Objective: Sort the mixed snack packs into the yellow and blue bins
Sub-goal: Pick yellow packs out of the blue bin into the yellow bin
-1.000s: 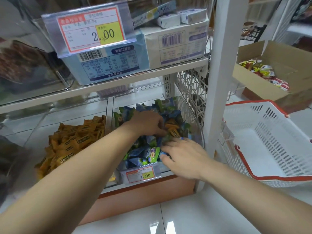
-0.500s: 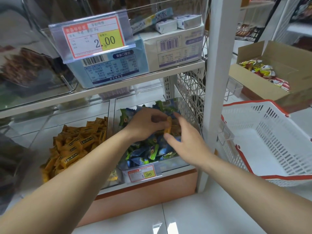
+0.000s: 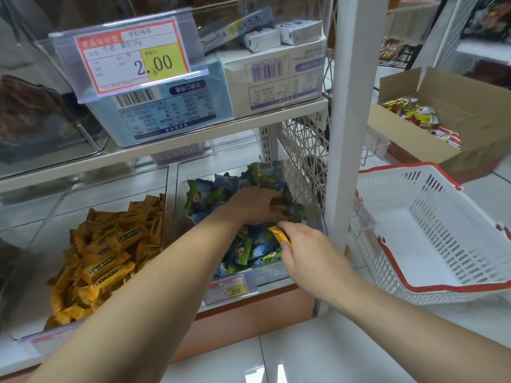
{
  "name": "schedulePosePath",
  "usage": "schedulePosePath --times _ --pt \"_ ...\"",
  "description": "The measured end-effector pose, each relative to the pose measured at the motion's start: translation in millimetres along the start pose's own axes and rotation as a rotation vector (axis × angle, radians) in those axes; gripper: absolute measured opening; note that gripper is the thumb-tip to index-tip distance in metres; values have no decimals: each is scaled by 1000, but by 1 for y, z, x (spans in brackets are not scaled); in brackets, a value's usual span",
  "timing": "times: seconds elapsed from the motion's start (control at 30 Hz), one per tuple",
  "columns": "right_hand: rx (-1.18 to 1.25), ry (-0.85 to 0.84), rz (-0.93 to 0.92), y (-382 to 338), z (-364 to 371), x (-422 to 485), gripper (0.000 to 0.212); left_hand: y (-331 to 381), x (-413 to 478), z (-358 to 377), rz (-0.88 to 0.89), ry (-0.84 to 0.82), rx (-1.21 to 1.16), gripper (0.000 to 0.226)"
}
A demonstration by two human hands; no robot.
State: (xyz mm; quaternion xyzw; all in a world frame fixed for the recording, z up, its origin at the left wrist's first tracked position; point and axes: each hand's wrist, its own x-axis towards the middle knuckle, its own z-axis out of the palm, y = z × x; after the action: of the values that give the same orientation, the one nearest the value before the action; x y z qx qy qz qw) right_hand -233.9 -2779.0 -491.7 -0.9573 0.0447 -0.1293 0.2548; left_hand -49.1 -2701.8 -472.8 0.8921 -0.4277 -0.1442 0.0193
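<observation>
On the bottom shelf two clear bins stand side by side. The left bin holds a heap of yellow packs; at its 3 o'clock, the right bin holds blue and green packs. The left hand reaches into the right bin from 7 o'clock and rests on top of the pile, fingers curled downward. Something brownish shows under the fingertips, but whether this grip has hold of it cannot be told. The right hand comes in from 4 o'clock and hovers over the front of the same bin. Its grip is closed in a pinch, thumb and fingertips on one end of a single yellow pack, which points up toward 11 o'clock, just short of the left hand. A price tag reading 1.00 sits on the front of the right bin at 6 o'clock. At 3 o'clock of the shelf post stands a white basket with a red rim on the floor, and beyond it, at 1 o'clock, an open cardboard box with red and yellow wrappers inside.
</observation>
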Motion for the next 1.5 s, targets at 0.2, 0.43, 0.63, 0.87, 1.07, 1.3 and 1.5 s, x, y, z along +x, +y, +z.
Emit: schedulePosePath --times 0.2,0.43,0.63,0.87,1.07,1.3,1.5 --pt "22 -13 41 2 0 2 38 -5 13 0 50 -39 154 63" --pt "75 -45 57 4 -4 3 42 -2 10 -1 68 -127 264 31" --pt "79 -30 46 4 -5 3 38 -16 -7 -6 76 22 -142 36" --pt "301 52 161 3 -6 8 38 -24 -41 -22 -77 295 -644 44" --pt "927 183 372 -18 -13 36 37 -14 -84 -30 -132 500 -1054 24" --pt "1204 253 396 -64 -2 52 23 5 -116 -22 -171 565 -1555 40" --pt "990 270 310 -82 11 50 22 2 -139 -14 -207 576 -1578 29"
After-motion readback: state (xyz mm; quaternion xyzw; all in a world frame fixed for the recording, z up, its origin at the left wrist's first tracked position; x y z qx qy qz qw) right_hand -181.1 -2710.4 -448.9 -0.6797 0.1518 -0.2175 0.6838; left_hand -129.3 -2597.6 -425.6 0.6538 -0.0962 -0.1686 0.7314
